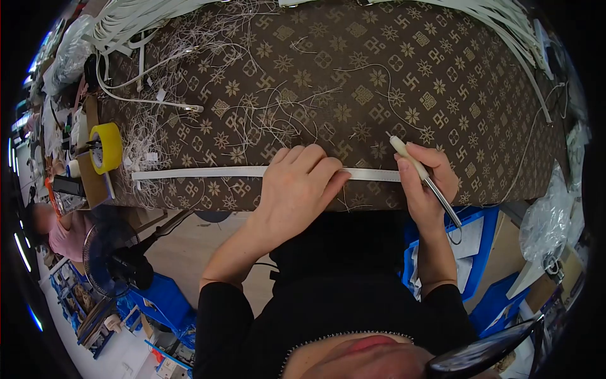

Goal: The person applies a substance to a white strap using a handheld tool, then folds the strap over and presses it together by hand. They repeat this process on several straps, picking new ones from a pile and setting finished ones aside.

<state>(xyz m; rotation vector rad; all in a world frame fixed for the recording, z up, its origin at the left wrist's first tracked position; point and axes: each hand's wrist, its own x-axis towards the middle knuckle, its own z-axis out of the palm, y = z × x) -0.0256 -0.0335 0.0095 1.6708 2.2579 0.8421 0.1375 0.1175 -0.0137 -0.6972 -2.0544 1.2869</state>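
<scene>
A long white strap (214,172) lies straight across the brown patterned cloth (353,76) near its front edge. My left hand (300,183) rests on the middle of the strap, its fingers curled and pressed together on it. At the strap's right end, my right hand (431,183) grips a pen-like tool (410,156) with a cream body, a thin tip pointing up and left, and a metal rod running down past the palm. The tool's tip is above the strap, apart from it. Loose pale threads (271,117) are scattered beyond my left hand.
Pale straps (151,22) are bundled along the far edge. Yellow tape (106,148) stands at the left, near a tangle of threads (142,136). Below are a black fan (113,259) and blue bins (476,252). Clear plastic (546,218) hangs at right. Another person (66,237) is at far left.
</scene>
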